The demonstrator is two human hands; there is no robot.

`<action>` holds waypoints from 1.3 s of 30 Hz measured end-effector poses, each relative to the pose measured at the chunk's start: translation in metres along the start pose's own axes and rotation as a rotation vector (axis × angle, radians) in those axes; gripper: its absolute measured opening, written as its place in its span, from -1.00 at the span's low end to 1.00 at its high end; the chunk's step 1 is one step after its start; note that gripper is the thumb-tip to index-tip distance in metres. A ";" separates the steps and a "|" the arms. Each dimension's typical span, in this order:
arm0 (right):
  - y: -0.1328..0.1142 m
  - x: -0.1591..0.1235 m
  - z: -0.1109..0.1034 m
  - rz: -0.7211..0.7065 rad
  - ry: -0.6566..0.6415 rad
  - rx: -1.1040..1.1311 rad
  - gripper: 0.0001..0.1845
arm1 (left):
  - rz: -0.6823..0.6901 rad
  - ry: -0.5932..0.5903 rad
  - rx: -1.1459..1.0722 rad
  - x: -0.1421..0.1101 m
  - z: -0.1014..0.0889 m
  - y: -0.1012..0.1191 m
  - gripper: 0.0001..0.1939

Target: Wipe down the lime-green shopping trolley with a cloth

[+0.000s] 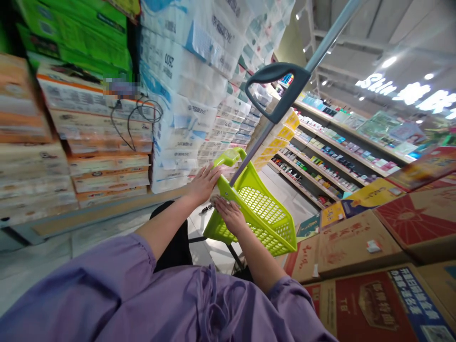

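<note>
A bright green slotted shopping basket (pixel 256 199) stands tilted in front of me. My left hand (pixel 206 183) lies at its near end, beside the green looped grip, with its fingers stretched along the rim. Just below, my right hand (pixel 231 213) rests flat against the basket's near side, fingers out. A grey pole (pixel 251 152) rises from the basket and carries a dark grey loop handle (pixel 280 88), which neither hand touches. The undersides of both hands are hidden.
Wrapped paper packs (pixel 199 90) are stacked high ahead, with more packs (pixel 110 166) at the left. Cardboard cartons (pixel 359 242) crowd the right. Stocked shelves (pixel 331 156) stand farther back. Pale tiled floor (pixel 81 251) shows at the lower left.
</note>
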State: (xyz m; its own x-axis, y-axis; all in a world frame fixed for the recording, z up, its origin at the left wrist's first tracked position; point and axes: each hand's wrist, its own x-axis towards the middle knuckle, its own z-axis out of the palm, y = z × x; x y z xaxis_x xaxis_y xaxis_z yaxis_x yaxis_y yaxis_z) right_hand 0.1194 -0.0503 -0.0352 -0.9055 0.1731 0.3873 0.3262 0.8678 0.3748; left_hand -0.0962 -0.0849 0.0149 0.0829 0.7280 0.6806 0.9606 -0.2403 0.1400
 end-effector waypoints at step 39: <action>-0.004 0.006 0.004 0.111 -0.089 0.002 -0.44 | -0.038 -0.022 -0.038 -0.003 0.014 0.009 -0.37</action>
State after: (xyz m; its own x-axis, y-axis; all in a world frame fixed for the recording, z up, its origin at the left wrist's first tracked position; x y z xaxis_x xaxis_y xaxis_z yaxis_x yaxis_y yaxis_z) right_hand 0.1122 -0.0509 -0.0374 -0.8847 0.3085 0.3495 0.4248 0.8421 0.3321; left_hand -0.0843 -0.0809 0.0041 0.0525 0.7510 0.6582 0.9524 -0.2359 0.1932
